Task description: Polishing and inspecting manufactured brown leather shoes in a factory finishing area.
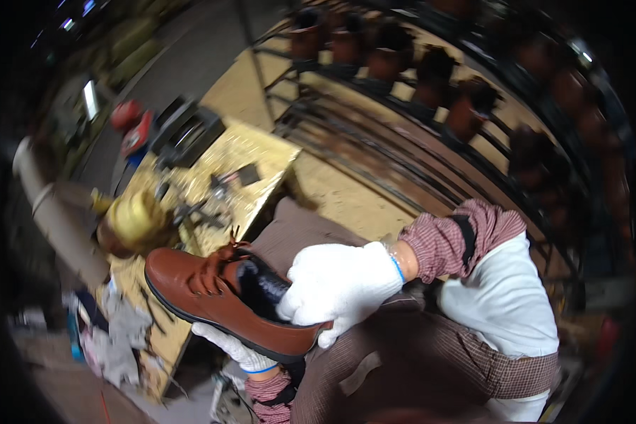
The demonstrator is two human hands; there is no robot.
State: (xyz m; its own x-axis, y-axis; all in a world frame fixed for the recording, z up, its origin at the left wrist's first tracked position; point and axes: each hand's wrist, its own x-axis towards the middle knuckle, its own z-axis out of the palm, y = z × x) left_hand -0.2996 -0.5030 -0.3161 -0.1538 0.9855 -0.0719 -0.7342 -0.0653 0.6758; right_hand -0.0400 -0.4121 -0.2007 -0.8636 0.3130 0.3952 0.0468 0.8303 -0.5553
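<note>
A brown leather lace-up shoe [215, 304] with a dark sole and dark fluffy lining is held over my lap, toe pointing left. From beneath, my left hand [234, 349], in a white knit glove with a blue cuff edge, supports the sole; most of its fingers are hidden by the shoe. My right hand [339, 286], gloved the same way, is closed at the shoe's opening. Its curled fingers reach over the collar and another finger or the thumb lies by the heel. Brown laces [208, 272] are tied at the front, their ends sticking up.
A yellowish worktable [265, 159] stands ahead to the left, bearing a dark metal box [187, 134], a yellow roll [140, 218], tools and grey scraps [125, 328]. Racks [353, 138] holding several brown shoes or boots [466, 109] line the far right. A pale thick pipe [63, 219] rises at left.
</note>
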